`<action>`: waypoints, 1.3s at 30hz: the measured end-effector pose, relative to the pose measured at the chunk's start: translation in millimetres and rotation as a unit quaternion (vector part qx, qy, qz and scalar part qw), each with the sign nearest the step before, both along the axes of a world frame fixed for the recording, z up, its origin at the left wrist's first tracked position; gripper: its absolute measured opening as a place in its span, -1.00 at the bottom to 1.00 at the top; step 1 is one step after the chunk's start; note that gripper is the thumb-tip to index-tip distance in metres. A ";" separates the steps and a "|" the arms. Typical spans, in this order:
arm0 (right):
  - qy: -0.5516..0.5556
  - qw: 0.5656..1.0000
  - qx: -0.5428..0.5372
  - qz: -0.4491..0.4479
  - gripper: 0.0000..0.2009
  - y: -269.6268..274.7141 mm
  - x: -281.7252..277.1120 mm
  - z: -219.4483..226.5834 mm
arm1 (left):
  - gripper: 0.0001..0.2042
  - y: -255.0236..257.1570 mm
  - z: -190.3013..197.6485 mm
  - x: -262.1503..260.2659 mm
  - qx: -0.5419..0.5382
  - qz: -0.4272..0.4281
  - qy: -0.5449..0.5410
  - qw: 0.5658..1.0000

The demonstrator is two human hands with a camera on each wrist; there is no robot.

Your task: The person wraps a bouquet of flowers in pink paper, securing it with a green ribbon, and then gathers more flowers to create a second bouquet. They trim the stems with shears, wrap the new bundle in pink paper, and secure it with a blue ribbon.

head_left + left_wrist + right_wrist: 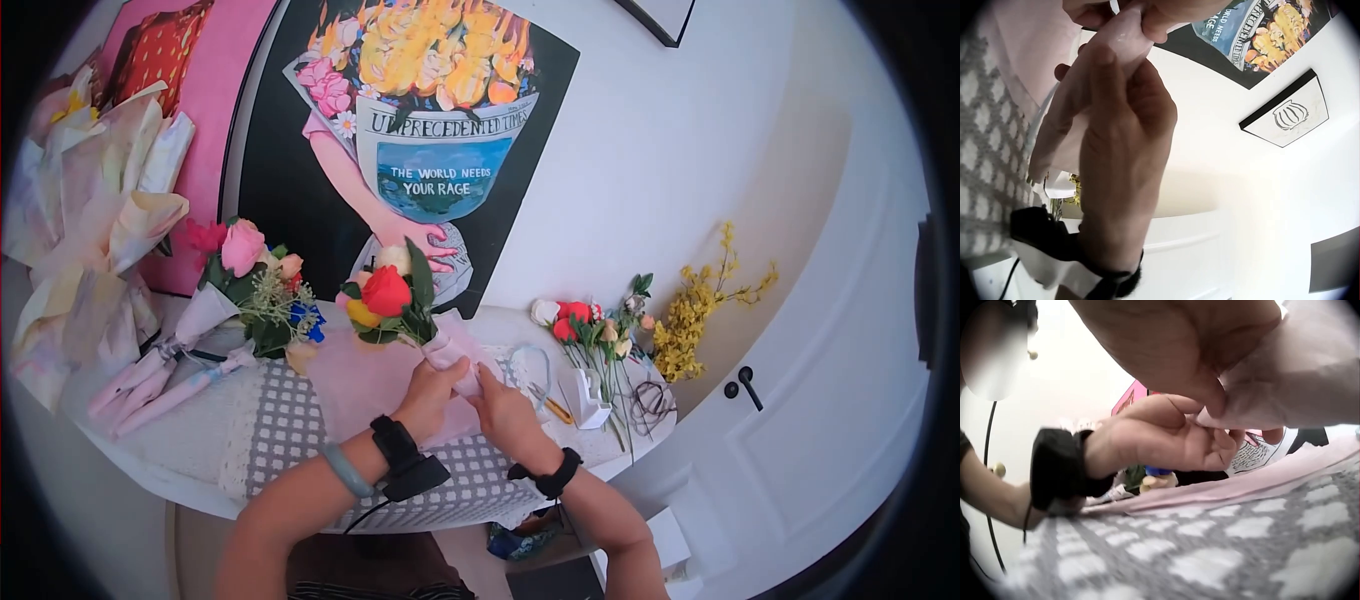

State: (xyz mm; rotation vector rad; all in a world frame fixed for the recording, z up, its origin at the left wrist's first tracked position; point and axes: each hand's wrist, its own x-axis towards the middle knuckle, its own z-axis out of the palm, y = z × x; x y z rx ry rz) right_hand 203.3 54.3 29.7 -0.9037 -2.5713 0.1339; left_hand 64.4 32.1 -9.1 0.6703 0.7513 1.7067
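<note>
Both hands hold a small bouquet above the table in the head view. Its red rose (386, 291), a cream bloom and a yellow one stand out among green leaves. Pale pink wrapping paper (456, 352) is rolled round the stems. My left hand (428, 398) grips this wrap from the left, below the blooms. My right hand (508, 418) pinches the paper's right side, with the fingertips of both hands close together. In the right wrist view, the left hand (1154, 440) curls at the paper's edge. Another pink sheet (350, 385) lies flat beneath the hands.
Finished-looking wrapped bouquets (245, 270) lie at the left, beside crumpled wrapping paper (90, 220). Loose flowers (590, 330), a white tape dispenser (585, 398) and yellow blossom sprays (685, 320) are at the right. A painting (400, 150) leans behind; a door (800, 400) stands right.
</note>
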 end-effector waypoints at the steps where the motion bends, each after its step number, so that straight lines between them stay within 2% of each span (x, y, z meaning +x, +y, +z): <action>1: 0.012 0.998 0.053 0.016 -0.57 0.7 -0.4 -6.5 | -0.83 0.6 -1.8 -0.7 -0.009 0.008 -0.008 1.000; 3: 0.036 0.985 0.160 0.049 -0.62 6.0 -1.9 -17.2 | -0.86 0.6 -3.9 -3.0 -0.014 0.018 -0.040 0.999; 5: 0.034 0.982 0.174 0.060 -0.62 5.5 -3.0 -15.8 | -0.89 -0.3 -4.3 -4.7 -0.007 0.018 -0.087 0.996; 9: 0.000 0.978 0.200 0.062 -0.59 1.2 -4.8 -14.0 | -0.88 -1.9 -0.7 -4.5 -0.004 0.035 -0.110 0.993; 12: 0.016 0.958 0.274 0.080 -0.53 -9.4 -9.5 -19.8 | -0.88 -1.0 -1.7 -7.8 0.002 0.041 -0.113 0.993; 15: -0.088 0.957 0.273 0.046 -0.46 -10.4 -9.8 -19.6 | -0.88 -3.8 -3.5 -9.1 -0.006 0.039 -0.113 0.993; 18: -0.098 0.962 0.255 0.029 -0.44 -8.3 -11.1 -20.7 | -0.87 -4.6 0.4 -11.2 0.007 0.023 -0.118 0.993; 21: -0.032 0.971 0.229 0.054 -0.47 0.3 -6.0 -24.2 | -0.84 -1.6 4.0 -12.4 0.027 0.002 -0.081 0.996; 24: 0.047 0.995 0.057 0.070 -0.62 3.4 6.2 -9.6 | -0.83 1.3 9.6 -7.8 0.031 -0.010 -0.015 0.999; 25: 0.072 0.994 -0.048 0.064 -0.66 1.7 10.8 -2.9 | -0.82 1.2 8.8 -7.7 0.033 -0.026 -0.001 0.999; 27: 0.120 0.958 -0.258 0.048 -0.72 -2.2 20.8 9.6 | -0.80 2.0 6.2 -8.5 0.042 -0.075 0.014 0.996; 30: 0.183 0.886 -0.416 0.089 -0.77 5.6 38.2 8.6 | -0.77 3.4 0.2 -12.3 0.040 -0.150 0.025 0.988; 33: 0.184 0.849 -0.488 0.086 -0.76 8.6 47.9 6.7 | -0.76 2.7 2.9 -14.7 -0.007 -0.176 0.067 0.982; 36: 0.202 0.828 -0.516 0.086 -0.78 9.6 50.0 5.1 | -0.75 -6.9 13.1 -14.2 -0.039 -0.187 0.103 0.976; 39: 0.160 0.855 -0.485 0.094 -0.79 10.8 49.9 8.4 | -0.72 -8.1 15.1 -17.0 -0.029 -0.194 0.115 0.974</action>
